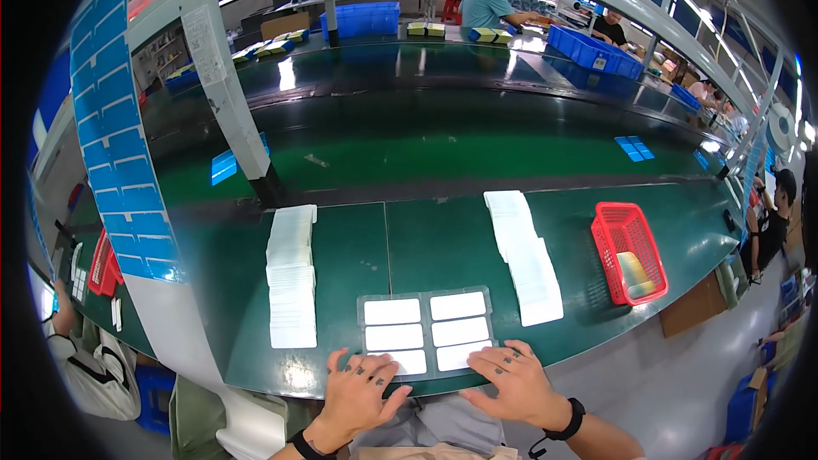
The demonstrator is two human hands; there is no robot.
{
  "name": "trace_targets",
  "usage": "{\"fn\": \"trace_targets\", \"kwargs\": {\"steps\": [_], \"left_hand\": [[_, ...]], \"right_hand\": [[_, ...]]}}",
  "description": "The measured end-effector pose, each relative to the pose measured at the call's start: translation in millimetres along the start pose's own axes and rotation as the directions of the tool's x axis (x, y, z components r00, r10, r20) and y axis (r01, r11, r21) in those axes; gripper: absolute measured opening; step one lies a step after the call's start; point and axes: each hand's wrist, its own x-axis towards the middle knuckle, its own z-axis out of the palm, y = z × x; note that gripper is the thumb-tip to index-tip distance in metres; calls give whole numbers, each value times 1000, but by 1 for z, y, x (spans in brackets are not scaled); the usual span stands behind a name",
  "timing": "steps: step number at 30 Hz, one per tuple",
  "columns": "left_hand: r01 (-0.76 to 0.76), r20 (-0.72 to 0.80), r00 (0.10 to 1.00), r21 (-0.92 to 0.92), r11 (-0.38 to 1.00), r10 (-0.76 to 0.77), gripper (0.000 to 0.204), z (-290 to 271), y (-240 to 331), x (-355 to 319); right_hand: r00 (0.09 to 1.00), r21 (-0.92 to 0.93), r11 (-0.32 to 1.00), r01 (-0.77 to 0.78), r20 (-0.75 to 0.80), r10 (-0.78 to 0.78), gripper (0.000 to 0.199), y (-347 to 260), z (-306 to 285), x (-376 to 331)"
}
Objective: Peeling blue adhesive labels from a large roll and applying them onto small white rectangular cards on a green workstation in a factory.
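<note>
On the green bench in front of me lies a flat, clear grey tray [427, 324] with white rectangular plates [392, 311] set in two columns. My left hand [362, 390] rests at the tray's near left corner, fingers spread and bent, fingertips by the nearest left plate. At the near right corner is my right hand [521, 388], its fingers apart and touching or just over the nearest right plate. Neither hand visibly grips anything. A fanned row of white plates [291, 290] lies left of the tray, and another overlapping row [532, 277] lies to its right.
A red plastic basket [629, 251] with yellowish flat pieces stands at the right. A white post [223, 94] and a hanging blue strip [123, 145] rise at the left. Blue crates [362, 20] and several people are across the bench. Another person sits at far left.
</note>
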Motion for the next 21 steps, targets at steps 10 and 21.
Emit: {"fn": "trace_targets", "kwargs": {"steps": [10,21], "left_hand": [[-49,21,999,82,995,47,60,-8,9,33],[-16,-14,1000,22,1000,17,49,-23,-6,71]], "right_hand": [[999,-227,973,38,-21,-44,59,8,6,26],[986,-153,978,141,-70,-153,54,2,-7,79]]}}
